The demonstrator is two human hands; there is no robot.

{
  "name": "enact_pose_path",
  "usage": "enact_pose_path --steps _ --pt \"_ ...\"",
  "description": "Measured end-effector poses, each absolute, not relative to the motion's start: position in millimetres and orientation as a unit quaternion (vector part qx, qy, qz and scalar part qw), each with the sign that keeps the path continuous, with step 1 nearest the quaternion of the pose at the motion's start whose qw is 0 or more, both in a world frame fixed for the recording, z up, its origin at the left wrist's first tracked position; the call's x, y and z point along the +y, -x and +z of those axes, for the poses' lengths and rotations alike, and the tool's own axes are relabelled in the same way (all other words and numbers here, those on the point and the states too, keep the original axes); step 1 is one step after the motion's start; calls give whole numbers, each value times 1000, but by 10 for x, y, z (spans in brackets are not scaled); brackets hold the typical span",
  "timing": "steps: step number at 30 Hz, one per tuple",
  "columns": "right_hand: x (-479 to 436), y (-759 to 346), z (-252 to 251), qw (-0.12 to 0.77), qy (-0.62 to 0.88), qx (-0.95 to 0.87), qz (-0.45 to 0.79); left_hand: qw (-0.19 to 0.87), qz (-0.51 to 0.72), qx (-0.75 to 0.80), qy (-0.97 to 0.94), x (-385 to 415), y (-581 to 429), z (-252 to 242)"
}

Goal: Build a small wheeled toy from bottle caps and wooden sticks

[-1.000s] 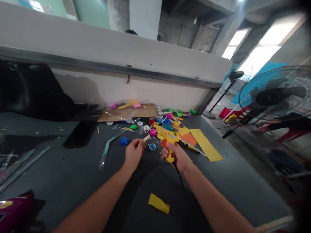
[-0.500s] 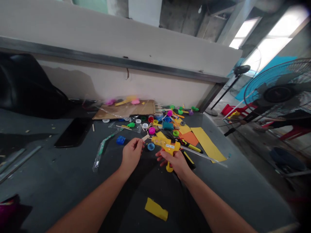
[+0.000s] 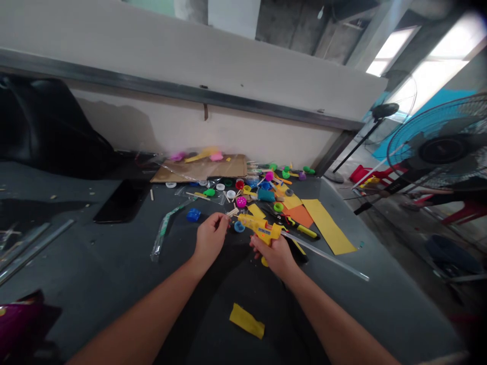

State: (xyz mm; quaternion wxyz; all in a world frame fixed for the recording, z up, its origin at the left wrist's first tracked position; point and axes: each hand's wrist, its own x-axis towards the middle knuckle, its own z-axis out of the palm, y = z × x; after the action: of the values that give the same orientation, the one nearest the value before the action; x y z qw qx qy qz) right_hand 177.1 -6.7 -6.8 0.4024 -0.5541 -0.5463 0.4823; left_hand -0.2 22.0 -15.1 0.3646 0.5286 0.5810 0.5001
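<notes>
My right hand [image 3: 280,256] is wrapped around the handle of a yellow hot glue gun [image 3: 268,231]. A long clear glue stick [image 3: 331,257] sticks out of its back end. The gun's nozzle points left, close to the small wooden sticks [image 3: 232,212] at the fingertips of my left hand [image 3: 210,237]. That hand is closed in a pinch on them; whether nozzle and sticks touch I cannot tell. Just below the nozzle a blue bottle cap [image 3: 239,227] lies on the dark table [image 3: 182,309].
Bottle caps, such as a pink one [image 3: 241,202], crowd the table's middle. Yellow paper [image 3: 329,225] and a cutter knife [image 3: 307,231] lie to the right. A phone [image 3: 118,202] and a black bag [image 3: 49,126] are left. A fan [image 3: 441,149] stands at the right.
The glue gun has tilted a little, and its nozzle is now closer to the sticks in my left hand. More of the glue stick shows sharply. The view has shifted slightly.
</notes>
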Motion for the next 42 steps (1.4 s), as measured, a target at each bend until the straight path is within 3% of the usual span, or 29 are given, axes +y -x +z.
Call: enact_pose_path --steps 11,42 --pt "-49 -1819 -112 367 580 -617 385 354 498 582 -536 227 3 -166" --pt "-37 -1848 -92 358 594 -620 367 358 497 581 -535 213 -5 -142"
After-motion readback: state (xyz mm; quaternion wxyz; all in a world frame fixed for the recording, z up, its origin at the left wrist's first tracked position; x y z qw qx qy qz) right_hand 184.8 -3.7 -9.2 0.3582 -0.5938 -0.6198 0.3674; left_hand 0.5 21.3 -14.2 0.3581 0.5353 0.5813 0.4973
